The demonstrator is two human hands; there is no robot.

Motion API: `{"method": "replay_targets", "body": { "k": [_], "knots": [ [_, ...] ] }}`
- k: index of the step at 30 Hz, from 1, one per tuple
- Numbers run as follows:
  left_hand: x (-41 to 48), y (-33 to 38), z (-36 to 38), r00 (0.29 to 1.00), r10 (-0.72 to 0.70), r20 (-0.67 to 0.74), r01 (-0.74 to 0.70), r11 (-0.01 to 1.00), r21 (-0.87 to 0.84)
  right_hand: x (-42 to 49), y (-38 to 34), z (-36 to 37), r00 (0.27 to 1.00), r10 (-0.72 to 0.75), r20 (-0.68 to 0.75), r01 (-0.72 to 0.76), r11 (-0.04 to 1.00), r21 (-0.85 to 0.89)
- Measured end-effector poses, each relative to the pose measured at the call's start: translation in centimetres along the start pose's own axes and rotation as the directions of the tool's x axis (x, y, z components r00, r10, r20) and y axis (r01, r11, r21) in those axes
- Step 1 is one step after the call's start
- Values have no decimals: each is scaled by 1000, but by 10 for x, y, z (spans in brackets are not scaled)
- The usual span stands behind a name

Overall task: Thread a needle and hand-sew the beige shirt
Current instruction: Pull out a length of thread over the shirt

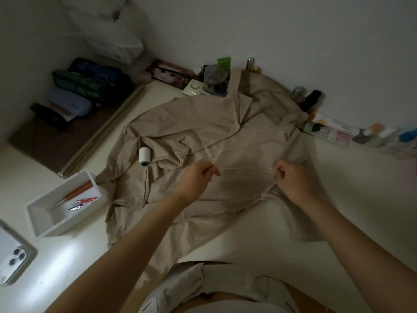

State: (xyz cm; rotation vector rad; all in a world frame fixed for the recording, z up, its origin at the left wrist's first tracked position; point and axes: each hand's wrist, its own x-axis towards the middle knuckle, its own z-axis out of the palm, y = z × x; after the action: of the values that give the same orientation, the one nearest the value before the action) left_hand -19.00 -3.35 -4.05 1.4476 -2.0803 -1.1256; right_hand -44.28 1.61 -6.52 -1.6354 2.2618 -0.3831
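A: What is the shirt [203, 136] like?

B: Thin beige woven cloth, matt and creased, spread flat across the smooth white table [338, 177]. A collar or strap folds upward at the far end, and loose folds bunch on the left side.

A: And the thread [239, 168]?

B: It is a fine pale line drawn taut just above the cloth, between the two hands. The left hand [196, 177] has its fingers curled, thumb and forefinger pinching one end. The right hand [293, 179] is also curled and pinches the other end. A tiny glint there may be the needle [271, 169], but it is too small to be sure.

A: Anything resting on the cloth?

B: A white cylindrical spool [144, 155] lies on the left folds, its dark core facing the viewer.

A: How much room is there around it?

B: The near hem reaches the table's front edge, by the person's waist. Bare tabletop lies to the right of the shirt and at the front left. A white rectangular tray [45, 224] sits just beside the left hem, holding red-handled snips [83, 203]. A phone [13, 258] lies at the left edge. Small bottles [370, 134] line the far wall.
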Motion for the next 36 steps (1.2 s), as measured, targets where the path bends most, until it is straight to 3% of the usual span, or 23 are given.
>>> {"method": "replay_targets", "body": {
  "k": [6, 7, 10, 13, 17, 23, 30, 33, 36],
  "knots": [
    [2, -5, 0, 998, 53, 16, -53, 998, 37, -6, -16, -6, 990, -48, 130, 86, 950, -302],
    [3, -5, 1, 998, 58, 29, -59, 997, 44, -8, -26, -6, 987, -117, 113, 143, 957, -254],
    [4, -3, 3, 995, 83, 52, -86, 993, 75, -14, -65, -2, 928, -338, 156, 320, 938, 129],
    [4, 1, 3, 992, 118, 43, -121, 988, 96, -18, -96, 6, 883, -365, 296, 233, 888, 397],
    [0, 0, -2, 993, 102, 52, -105, 992, 63, -15, -102, 9, 908, -333, 254, 180, 857, 483],
    [-8, -6, -18, 1000, 20, 17, -21, 998, 65, -8, -75, 11, 971, -212, 113, 161, 924, 347],
    [-17, -19, -31, 996, -63, -56, 66, 997, 45, -5, -52, 7, 975, -43, 217, 42, 999, 13],
    [-19, -19, -32, 996, -69, -48, 71, 997, 42, -6, -69, -2, 956, -90, 279, 143, 973, -178],
    [-19, -12, -31, 999, -22, -32, 24, 998, 64, -18, -103, -7, 908, -252, 334, 249, 967, 53]
  ]
}}
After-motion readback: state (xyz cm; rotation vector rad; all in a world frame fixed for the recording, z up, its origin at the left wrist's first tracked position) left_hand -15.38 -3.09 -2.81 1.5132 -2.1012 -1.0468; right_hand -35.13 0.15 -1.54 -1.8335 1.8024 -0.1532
